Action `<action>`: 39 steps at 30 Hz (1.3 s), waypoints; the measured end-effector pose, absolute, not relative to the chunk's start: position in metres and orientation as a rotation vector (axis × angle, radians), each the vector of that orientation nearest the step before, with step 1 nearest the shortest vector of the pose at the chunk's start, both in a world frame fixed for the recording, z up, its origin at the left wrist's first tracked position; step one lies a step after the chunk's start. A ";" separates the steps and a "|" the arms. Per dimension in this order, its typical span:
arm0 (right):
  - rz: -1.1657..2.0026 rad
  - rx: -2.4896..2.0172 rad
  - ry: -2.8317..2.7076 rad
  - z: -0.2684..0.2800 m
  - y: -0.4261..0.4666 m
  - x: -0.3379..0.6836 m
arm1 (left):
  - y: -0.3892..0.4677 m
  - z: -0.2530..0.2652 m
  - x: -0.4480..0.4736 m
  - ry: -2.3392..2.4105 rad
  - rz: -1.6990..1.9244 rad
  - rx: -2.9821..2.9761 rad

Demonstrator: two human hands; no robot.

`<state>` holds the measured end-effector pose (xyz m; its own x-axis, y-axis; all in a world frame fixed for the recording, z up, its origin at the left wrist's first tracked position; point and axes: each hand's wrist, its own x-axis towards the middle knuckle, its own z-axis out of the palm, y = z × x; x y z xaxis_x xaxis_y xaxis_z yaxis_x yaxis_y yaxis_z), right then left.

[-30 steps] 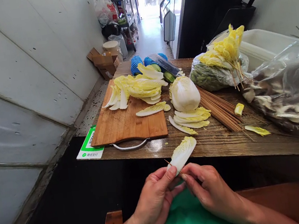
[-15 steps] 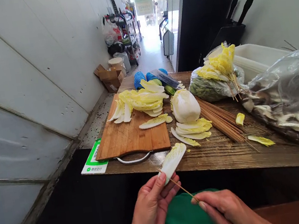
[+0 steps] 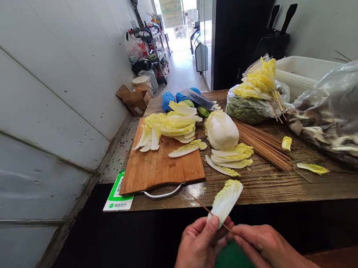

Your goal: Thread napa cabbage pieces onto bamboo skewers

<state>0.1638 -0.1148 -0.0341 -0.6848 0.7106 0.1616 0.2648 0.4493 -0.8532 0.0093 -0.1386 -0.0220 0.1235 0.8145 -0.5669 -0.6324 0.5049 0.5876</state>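
A strip of napa cabbage leaf is pinched at its white base in my left hand, below the table's front edge. My right hand grips a thin wooden skewer close to its near end. The skewer passes across the leaf's base, and its far end sticks out to the left. More cut leaves lie in front of a cabbage head. Behind them, a pile of leaves rests on the wooden cutting board.
Loose skewers lie right of the cabbage head. Skewered leaves rest on a bag of greens. A plastic bag of mushrooms covers the right side. A knife lies at the back beside netted produce.
The skewer has slid further through the leaf, so more of it sticks out on the left. My right hand has closed in on my left; the leaf has shifted rightward in view.
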 end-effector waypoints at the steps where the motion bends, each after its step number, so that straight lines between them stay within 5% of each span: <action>1: 1.197 -0.822 -2.171 -0.031 -0.113 0.163 | -0.136 -0.021 0.009 0.986 1.047 0.293; 7: 1.062 -0.930 -1.996 -0.025 -0.104 0.175 | -0.118 -0.011 -0.002 1.033 0.901 0.812; 15: 0.767 -1.098 -1.846 -0.036 -0.101 0.196 | -0.027 -0.029 -0.004 1.665 1.060 2.036; 19: 0.755 -1.168 -1.821 -0.039 -0.098 0.200 | 0.011 -0.031 0.012 1.678 0.801 2.449; 32: 0.733 -1.261 -1.898 -0.044 -0.092 0.198 | 0.022 -0.016 0.009 1.557 0.416 2.538; 39: 0.667 -1.297 -1.879 -0.047 -0.088 0.201 | 0.017 -0.018 0.002 1.457 0.762 2.284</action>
<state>0.2008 -0.0878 -0.0469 -0.2105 0.9359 0.2825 0.5487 0.3523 -0.7582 0.0024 0.0174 -0.0185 0.3354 0.9051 0.2613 0.7312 -0.4250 0.5336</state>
